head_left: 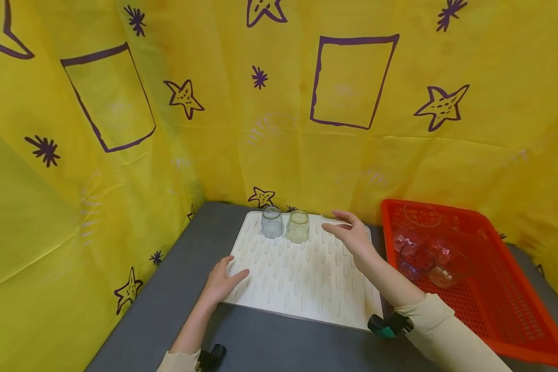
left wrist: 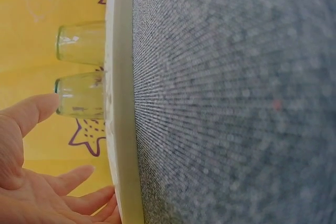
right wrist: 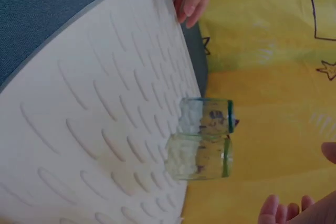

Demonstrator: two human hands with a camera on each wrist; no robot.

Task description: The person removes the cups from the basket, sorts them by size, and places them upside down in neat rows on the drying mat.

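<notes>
Two clear glasses stand side by side at the far edge of a white ridged mat [head_left: 302, 279]: a bluish glass [head_left: 272, 223] on the left and a yellow-green glass [head_left: 298, 227] to its right. My right hand [head_left: 353, 235], fingers spread and holding nothing, hovers over the mat's far right part, apart from the yellow-green glass. At the mat's left edge is my left hand [head_left: 222, 281], thumb held away from the fingers. In the left wrist view its fingertips [left wrist: 105, 203] appear at the mat's edge; whether they touch it I cannot tell.
A red plastic basket [head_left: 516, 294] stands to the right of the mat, with several tinted glasses [head_left: 416, 261] in its left part. Grey cloth covers the table [head_left: 279, 338]. Yellow patterned fabric [head_left: 288, 155] rises behind and on the left.
</notes>
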